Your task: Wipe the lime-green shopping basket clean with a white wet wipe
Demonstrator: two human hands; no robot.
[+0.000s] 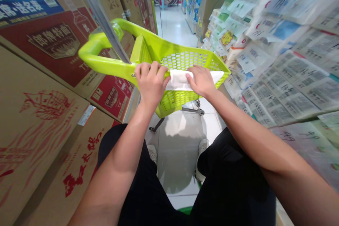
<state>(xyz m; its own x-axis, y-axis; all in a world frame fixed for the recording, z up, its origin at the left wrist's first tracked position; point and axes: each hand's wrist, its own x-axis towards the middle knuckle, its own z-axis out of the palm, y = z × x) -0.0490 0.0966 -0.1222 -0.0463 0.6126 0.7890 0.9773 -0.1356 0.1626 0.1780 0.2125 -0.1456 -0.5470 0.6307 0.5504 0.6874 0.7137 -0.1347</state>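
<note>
A lime-green plastic shopping cart [182, 51] with a perforated basket stands before me, its near side toward my knees. My left hand [151, 81] is closed over the near rim, fingers curled over the top, by the base of a metal pole [102, 17]. A white cloth or wipe [178, 79] drapes over the same rim to the right, its left end beside my left thumb. My right hand [200, 80] grips the cloth against the rim, thumb on the near face; its fingertips on the inner side are partly hidden. The visible inside of the basket shows only perforated walls.
Stacked cardboard cartons [60, 46] line the left side closely. Packs in plastic wrap [286, 77] are piled along the right. Between them a narrow tiled aisle [172, 24] runs ahead, with a blue stool [163, 1] at its far end. Cart casters [200, 111] rest on the tiles.
</note>
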